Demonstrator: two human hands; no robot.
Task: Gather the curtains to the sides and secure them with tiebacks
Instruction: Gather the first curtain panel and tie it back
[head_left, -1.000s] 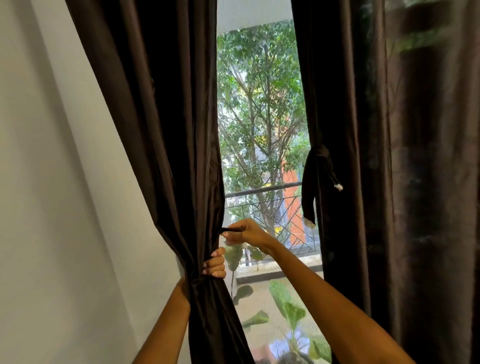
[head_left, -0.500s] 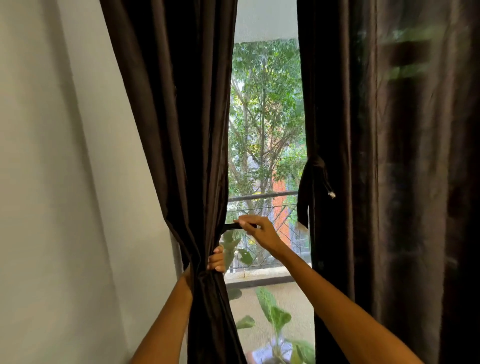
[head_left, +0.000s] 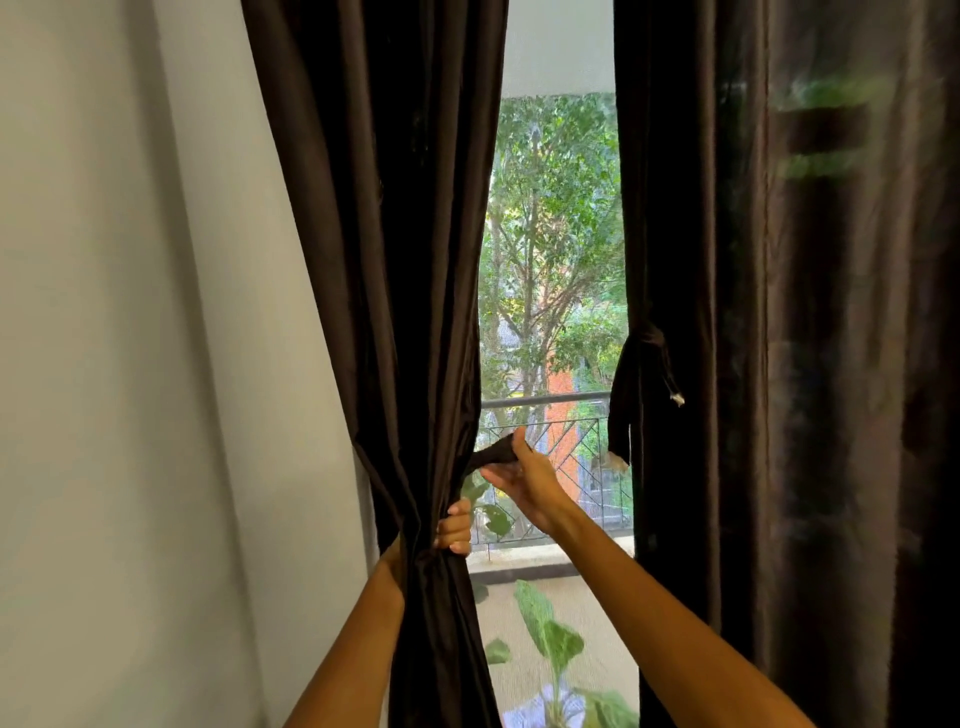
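My left hand (head_left: 453, 527) clutches the bunched left curtain (head_left: 395, 312) at lower centre; just above it, my right hand (head_left: 522, 480) grips the tieback (head_left: 491, 457).

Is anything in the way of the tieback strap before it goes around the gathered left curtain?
Nothing visible blocks it. The right hand holds the tieback strap just beside the left curtain, which the left hand grips in a bunch. The curtain's back side is hidden.

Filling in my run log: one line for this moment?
left hand grips left curtain | right hand pulls tieback | not tied
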